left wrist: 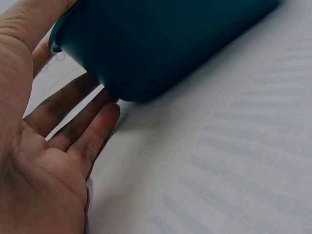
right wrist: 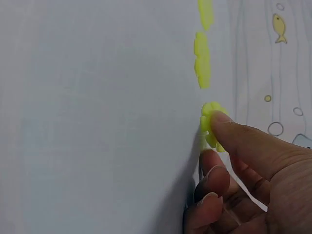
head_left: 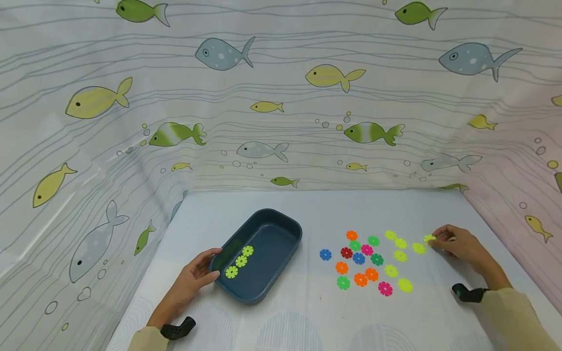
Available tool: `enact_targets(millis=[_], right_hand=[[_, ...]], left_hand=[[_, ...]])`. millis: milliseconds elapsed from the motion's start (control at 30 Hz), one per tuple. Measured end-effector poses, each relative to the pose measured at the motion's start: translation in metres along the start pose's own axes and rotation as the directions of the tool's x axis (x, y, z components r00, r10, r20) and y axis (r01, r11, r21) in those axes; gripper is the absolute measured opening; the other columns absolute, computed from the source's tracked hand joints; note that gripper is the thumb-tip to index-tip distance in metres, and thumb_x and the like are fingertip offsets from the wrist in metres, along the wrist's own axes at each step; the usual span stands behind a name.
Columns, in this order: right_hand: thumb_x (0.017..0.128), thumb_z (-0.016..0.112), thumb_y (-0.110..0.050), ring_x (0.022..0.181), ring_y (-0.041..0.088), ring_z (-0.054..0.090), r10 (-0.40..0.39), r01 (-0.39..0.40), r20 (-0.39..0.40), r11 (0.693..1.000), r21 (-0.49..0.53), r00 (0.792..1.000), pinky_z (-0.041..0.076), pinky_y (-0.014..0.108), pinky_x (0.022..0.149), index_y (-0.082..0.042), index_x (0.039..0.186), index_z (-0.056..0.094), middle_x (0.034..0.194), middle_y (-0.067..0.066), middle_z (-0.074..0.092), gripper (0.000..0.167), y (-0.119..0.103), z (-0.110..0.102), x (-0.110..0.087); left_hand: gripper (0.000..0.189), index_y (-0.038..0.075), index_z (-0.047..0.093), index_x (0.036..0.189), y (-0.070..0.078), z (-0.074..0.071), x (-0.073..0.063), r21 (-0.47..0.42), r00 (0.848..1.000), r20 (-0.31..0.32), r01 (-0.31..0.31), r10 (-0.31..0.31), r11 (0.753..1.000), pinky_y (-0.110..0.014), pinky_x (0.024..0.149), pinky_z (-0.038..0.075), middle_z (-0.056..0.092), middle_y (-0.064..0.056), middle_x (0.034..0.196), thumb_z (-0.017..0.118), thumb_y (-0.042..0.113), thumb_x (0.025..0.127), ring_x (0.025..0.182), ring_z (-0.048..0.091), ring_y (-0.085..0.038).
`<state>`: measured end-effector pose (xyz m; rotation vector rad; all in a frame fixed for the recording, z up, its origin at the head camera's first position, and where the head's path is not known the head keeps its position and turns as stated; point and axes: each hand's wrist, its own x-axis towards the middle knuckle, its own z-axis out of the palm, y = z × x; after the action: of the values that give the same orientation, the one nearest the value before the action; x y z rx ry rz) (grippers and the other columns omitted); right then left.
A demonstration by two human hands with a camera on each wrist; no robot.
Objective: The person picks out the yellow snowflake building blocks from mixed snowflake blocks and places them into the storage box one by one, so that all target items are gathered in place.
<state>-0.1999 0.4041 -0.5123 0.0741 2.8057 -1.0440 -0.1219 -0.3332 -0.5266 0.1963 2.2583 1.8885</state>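
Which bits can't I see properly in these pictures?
Right wrist view: part of the held yellow piece, covered by the right hand.
Right wrist view: part of the topmost yellow piece, cut off by the top edge.
Left wrist view: the inside of the tray, hidden by its outer wall.
Head view: the left sleeve, cut off by the bottom edge.

Left half of the white cloth-covered table (head_left: pixel 327 209) is blocked by a dark blue-grey rectangular tray (head_left: pixel 268 248), its left end gripped by the left hand (head_left: pixel 190 280). Right half is cluttered by flat, flower-shaped coloured discs (head_left: pixel 371 274). Narrow lane left between. Far-edge strip passable; beyond, fish-printed white sheet (head_left: pixel 307 163). Right edge obstructed by the right hand (head_left: pixel 461 246).
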Motion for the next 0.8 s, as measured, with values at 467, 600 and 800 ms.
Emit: enact_targets(millis=[467, 600, 800], right_hand=[[0.095, 0.074, -0.047, 0.078, 0.019, 0.056, -0.028, 0.028, -0.047, 1.0, -0.004, 0.998, 0.047, 0.028, 0.06, -0.001, 0.125, 0.064, 0.1, 0.011, 0.072, 0.056, -0.002, 0.004, -0.003], [0.097, 0.071, -0.046, 0.074, 0.018, 0.056, -0.03, 0.032, -0.05, 0.999, 0.026, 0.998, 0.046, 0.027, 0.059, -0.001, 0.128, 0.063, 0.097, 0.01, 0.071, 0.056, -0.007, 0.004, -0.005], [0.097, 0.069, -0.047, 0.064, 0.017, 0.05, -0.035, 0.04, -0.047, 0.994, 0.102, 0.998, 0.04, 0.03, 0.056, -0.002, 0.133, 0.062, 0.076, 0.003, 0.059, 0.058, -0.015, 0.001, -0.008]], left_hand=[[0.064, 0.014, 0.041, 0.156, 0.001, 0.0, -0.001, -0.005, 1.0, -0.005, 0.017, -0.017, 1.0, -0.015, 0.103, 0.043, 0.04, -0.009, 0.156, 0.07, 0.011, 0.098, 0.132, 0.047, 0.001], [0.063, 0.013, 0.041, 0.156, 0.0, 0.001, -0.002, -0.015, 1.0, 0.002, 0.01, -0.01, 1.0, -0.016, 0.102, 0.044, 0.04, -0.011, 0.157, 0.069, 0.009, 0.099, 0.132, 0.049, -0.001], [0.064, 0.015, 0.041, 0.156, 0.001, 0.001, 0.0, -0.002, 1.0, -0.005, 0.025, -0.025, 1.0, -0.014, 0.102, 0.042, 0.038, -0.013, 0.158, 0.069, 0.01, 0.099, 0.132, 0.047, 0.001]])
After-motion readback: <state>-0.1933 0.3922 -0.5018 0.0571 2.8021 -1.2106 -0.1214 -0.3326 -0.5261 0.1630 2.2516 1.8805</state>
